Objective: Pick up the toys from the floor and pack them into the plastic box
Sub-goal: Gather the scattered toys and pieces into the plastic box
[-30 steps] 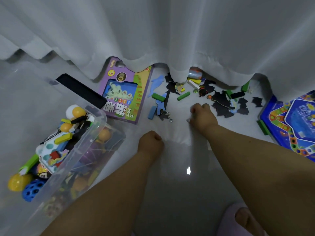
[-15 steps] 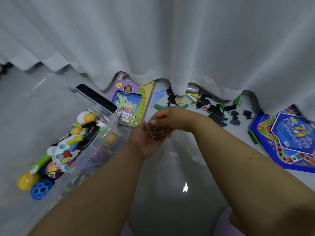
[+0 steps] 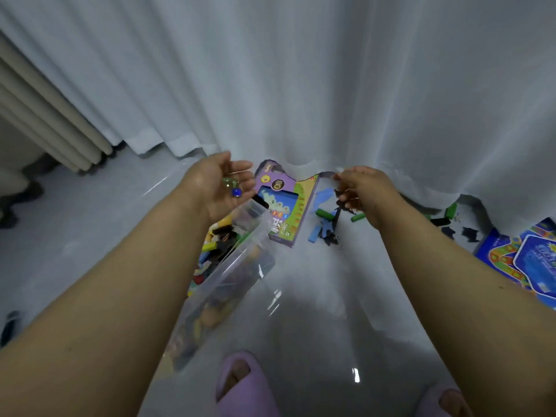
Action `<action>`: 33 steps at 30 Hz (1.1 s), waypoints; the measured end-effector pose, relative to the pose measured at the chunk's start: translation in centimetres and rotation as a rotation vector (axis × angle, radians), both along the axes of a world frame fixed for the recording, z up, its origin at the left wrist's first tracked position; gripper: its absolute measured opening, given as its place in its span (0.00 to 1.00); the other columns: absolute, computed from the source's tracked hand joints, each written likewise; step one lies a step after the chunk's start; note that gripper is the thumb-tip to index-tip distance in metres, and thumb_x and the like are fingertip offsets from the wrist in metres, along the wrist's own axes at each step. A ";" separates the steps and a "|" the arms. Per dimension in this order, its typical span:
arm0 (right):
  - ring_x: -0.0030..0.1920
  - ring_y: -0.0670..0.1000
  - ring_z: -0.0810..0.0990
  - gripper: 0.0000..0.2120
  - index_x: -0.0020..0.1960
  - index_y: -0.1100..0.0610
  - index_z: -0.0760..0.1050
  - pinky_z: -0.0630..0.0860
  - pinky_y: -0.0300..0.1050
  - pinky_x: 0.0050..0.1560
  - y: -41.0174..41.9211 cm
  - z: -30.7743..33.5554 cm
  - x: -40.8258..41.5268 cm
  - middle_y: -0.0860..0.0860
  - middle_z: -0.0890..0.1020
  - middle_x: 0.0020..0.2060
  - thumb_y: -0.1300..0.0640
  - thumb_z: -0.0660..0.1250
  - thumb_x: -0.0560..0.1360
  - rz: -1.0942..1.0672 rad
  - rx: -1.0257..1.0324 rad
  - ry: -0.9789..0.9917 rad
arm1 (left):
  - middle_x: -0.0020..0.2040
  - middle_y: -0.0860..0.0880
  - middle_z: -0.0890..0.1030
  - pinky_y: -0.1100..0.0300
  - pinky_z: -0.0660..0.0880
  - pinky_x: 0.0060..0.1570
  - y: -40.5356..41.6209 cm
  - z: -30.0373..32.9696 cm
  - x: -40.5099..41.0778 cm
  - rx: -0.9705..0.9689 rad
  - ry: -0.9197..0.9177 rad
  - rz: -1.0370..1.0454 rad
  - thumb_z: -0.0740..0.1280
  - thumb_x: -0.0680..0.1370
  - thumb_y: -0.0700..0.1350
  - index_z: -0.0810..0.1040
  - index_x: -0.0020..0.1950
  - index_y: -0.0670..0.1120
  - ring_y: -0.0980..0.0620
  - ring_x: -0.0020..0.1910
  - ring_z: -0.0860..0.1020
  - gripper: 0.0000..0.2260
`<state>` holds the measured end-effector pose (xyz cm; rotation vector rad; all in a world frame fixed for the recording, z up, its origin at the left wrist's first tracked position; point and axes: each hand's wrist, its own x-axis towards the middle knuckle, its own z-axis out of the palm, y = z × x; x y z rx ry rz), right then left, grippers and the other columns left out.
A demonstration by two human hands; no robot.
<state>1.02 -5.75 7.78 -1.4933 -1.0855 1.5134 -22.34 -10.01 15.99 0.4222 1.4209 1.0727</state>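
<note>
Beside plastic box point(image 3: 240, 260): purple game box point(image 3: 282, 206); curtain point(image 3: 301, 85) overhangs scattered pieces point(image 3: 326, 224)

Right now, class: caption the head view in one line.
Left hand cups marbles above the plastic box.

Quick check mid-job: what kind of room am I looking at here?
Likely a home room, by a window: a floor-length white curtain, toys scattered on glossy floor, a clear plastic box of toys, slippers.
</note>
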 end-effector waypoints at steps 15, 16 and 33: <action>0.40 0.53 0.75 0.08 0.36 0.51 0.69 0.77 0.48 0.50 -2.4 -10.1 5.6 0.53 0.76 0.39 0.56 0.63 0.73 -0.313 -0.208 -0.367 | 0.49 0.47 0.79 0.51 0.73 0.62 -0.1 -3.3 2.1 0.242 0.108 0.206 0.56 0.82 0.51 0.77 0.45 0.45 0.52 0.52 0.78 0.15; 0.40 0.52 0.74 0.10 0.34 0.50 0.67 0.75 0.45 0.50 -2.7 -11.1 6.7 0.52 0.74 0.38 0.57 0.63 0.73 -0.326 -0.226 -0.428 | 0.47 0.47 0.78 0.52 0.77 0.56 0.3 -3.7 3.6 0.249 0.086 0.146 0.56 0.82 0.51 0.77 0.46 0.45 0.51 0.49 0.79 0.15; 0.75 0.62 0.52 0.47 0.76 0.46 0.50 0.57 0.58 0.73 1.3 -18.5 17.6 0.58 0.52 0.75 0.35 0.70 0.66 0.052 -0.255 -0.982 | 0.41 0.45 0.78 0.54 0.77 0.43 3.0 -18.2 16.0 -0.266 -0.182 -0.194 0.58 0.81 0.49 0.78 0.46 0.42 0.49 0.40 0.77 0.14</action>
